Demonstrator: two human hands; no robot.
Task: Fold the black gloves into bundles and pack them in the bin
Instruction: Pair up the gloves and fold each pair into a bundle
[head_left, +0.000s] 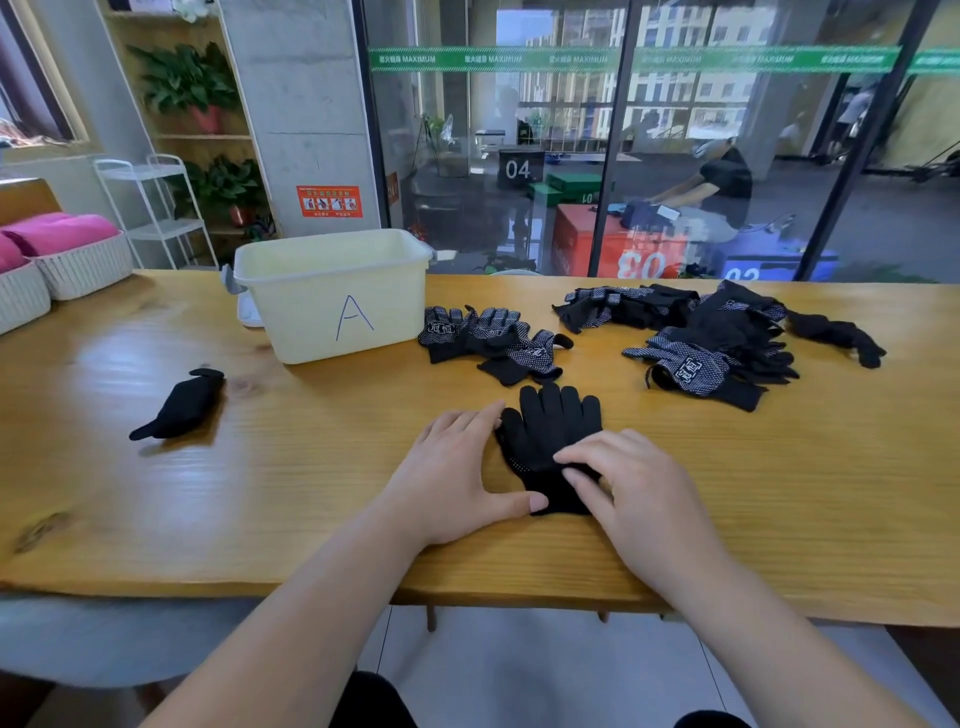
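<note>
Head view. Reaches both bare forearms up from the lower edge and over the near rim of the wooden table. Rests the left hand flat and palm down, fingers straight and released, thumb spread wide with its tip at the cuff of a black glove, forefinger tip against the glove's own thumb. Sets the right hand palm down across the glove's lower half, fingers loosely bent and pressing the cloth, grasping nothing. Spreads that glove flat near the table's front edge, finger ends pointing away, cuff partly covered by the right hand. Shows a folded bundle lying alone at the left and a cream bin marked "A" behind, its inside hidden by the near wall. Shows a small heap of gloves just right of the bin and a larger heap further right, too tangled to count. Cuts off white baskets of pink cloth at the left edge.
</note>
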